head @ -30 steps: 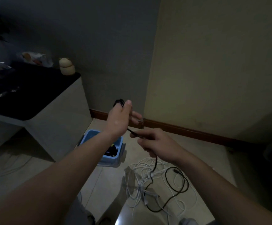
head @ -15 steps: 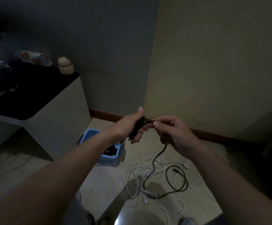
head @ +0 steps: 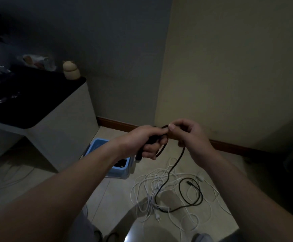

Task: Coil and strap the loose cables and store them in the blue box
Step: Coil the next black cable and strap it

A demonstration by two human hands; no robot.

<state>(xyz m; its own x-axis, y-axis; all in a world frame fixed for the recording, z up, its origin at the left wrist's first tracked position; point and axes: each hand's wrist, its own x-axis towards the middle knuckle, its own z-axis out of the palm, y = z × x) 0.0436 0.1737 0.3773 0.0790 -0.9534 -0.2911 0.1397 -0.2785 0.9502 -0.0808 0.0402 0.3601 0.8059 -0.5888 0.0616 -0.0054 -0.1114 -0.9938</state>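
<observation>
A black cable (head: 177, 161) hangs from my hands to the tiled floor, where it ends in a loose loop. My left hand (head: 142, 140) grips a small coil of that cable, with its plug end sticking out below the fist. My right hand (head: 187, 133) pinches the cable between thumb and forefinger right beside the left hand's fingertips. Under the hands, tangled white cables (head: 152, 187) lie spread on the floor. The blue box (head: 121, 172) stands on the floor behind my left forearm, with something dark inside.
A white cabinet with a black top (head: 42, 109) stands at the left, carrying a small beige jar (head: 71, 70) and a plastic-wrapped item (head: 37, 61). Walls meet in a corner behind the hands, with a brown skirting board (head: 114, 123).
My right hand has carried the cable up to the left hand, laying another loop onto the coil. Both hands have shifted slightly right and the loose cable on the floor is shorter.
</observation>
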